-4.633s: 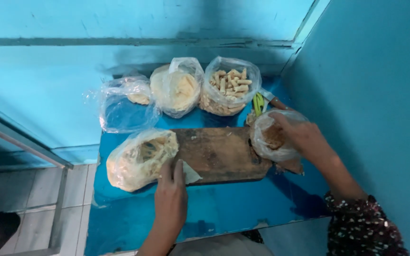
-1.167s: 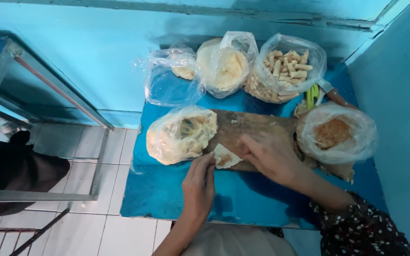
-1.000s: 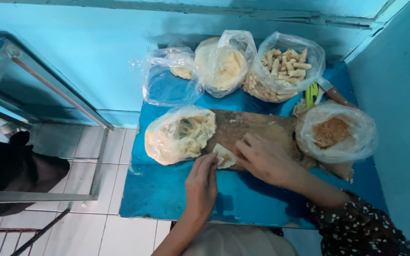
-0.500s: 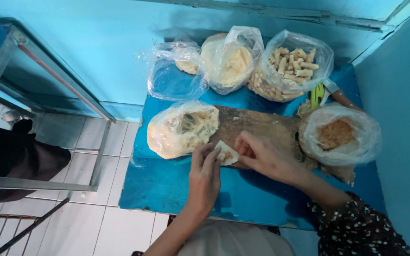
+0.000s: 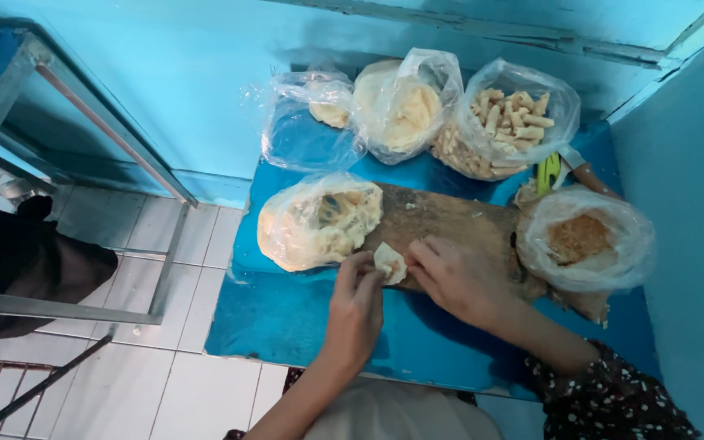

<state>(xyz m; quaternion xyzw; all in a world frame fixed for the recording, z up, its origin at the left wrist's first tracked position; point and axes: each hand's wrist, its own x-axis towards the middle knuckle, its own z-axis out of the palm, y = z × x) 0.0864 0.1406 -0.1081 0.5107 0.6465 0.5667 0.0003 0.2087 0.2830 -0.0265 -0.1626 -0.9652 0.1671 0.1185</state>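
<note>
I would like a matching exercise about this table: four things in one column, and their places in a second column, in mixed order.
Things:
1. small pale wrapper
2. bag of stick-shaped snacks
3. bag of brown crumbs
4. bag of pale sheets

Places:
A. right end of the wooden board, near the wall
B. left end of the board
C. between the fingertips of the left hand and the right hand
D. back of the blue table, rightmost of three bags

Pairs: 1-C, 2-D, 3-A, 4-B
</note>
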